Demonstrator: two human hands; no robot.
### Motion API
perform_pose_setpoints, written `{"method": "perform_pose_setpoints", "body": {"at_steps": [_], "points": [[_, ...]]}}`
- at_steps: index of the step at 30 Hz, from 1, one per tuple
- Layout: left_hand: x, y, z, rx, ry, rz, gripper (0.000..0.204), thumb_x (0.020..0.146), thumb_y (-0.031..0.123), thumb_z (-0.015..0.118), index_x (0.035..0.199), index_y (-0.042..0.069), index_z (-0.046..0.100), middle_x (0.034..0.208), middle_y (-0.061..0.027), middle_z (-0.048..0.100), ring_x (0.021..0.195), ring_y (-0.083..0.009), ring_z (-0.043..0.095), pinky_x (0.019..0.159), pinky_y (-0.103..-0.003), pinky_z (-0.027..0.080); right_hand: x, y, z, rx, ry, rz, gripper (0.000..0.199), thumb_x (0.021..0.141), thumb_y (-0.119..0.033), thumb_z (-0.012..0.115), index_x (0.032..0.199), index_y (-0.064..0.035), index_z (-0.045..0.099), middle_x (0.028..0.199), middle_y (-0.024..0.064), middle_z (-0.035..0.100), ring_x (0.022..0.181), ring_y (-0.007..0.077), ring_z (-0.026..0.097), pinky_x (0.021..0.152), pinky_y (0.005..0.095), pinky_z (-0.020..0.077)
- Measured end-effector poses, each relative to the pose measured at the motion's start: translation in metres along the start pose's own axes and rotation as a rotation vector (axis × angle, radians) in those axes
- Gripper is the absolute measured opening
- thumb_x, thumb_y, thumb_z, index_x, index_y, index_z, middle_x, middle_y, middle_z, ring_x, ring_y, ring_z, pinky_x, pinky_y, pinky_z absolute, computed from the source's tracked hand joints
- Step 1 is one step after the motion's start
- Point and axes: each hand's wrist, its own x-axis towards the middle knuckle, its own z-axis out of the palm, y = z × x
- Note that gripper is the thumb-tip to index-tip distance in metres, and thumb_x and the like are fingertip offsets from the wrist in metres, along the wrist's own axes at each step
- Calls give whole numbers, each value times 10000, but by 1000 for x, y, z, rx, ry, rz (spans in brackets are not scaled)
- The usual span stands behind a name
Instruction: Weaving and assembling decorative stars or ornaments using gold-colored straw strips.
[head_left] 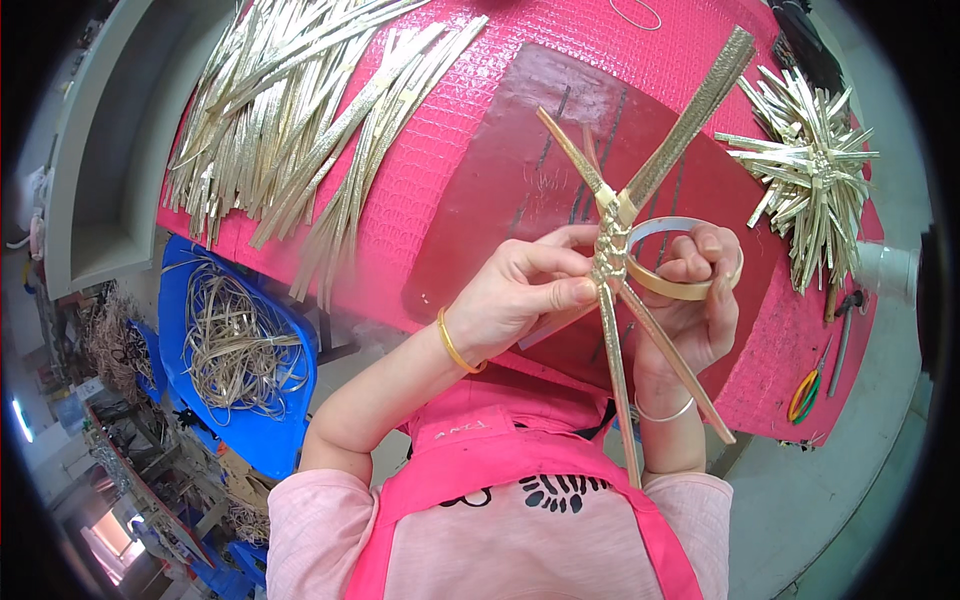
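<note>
A braided piece of gold strips [611, 240] is held up before me, above the dark red mat [480, 200]. Its middle is a tight weave, with loose strip ends spreading upward and down toward my apron. My left hand [525, 295] pinches the lower weave between thumb and fingers. A ring-shaped roll of pale yellow tape [690, 291] hangs on my right hand [712, 325], whose fingers curl through and around it. The roll's left side meets the braid. Whether the right fingertips touch the braid from behind cannot be seen.
Loose gold strips [270, 110] lie heaped at the far left of the pink table cover [450, 70]. A pile of woven gold pieces [810, 170] sits at the right, with scissors [806, 390] nearer me. Left of the table, a blue bin [180, 330] holds tangled strips.
</note>
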Motion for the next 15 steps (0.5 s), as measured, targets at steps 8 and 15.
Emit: {"method": "perform_pose_setpoints", "body": {"at_steps": [8, 15], "points": [[-15, 7, 7, -138, -17, -25, 205, 756, 112, 558, 889, -44, 581, 1180, -242, 362, 1099, -320, 384, 885, -346, 379, -1, -4, -9, -114, -127, -109, 166, 733, -32, 508, 799, -80, 364, 866, 82, 451, 766, 160, 499, 776, 311, 454], [-8, -9, 11, -101, 29, 63, 163, 759, 76, 544, 875, -27, 594, 1132, -170, 411, 1032, -284, 450, 828, -317, 415, -8, -6, -7, -62, -109, -83, 169, 732, -20, 508, 798, -76, 363, 869, 85, 451, 768, 167, 504, 774, 314, 456]]}}
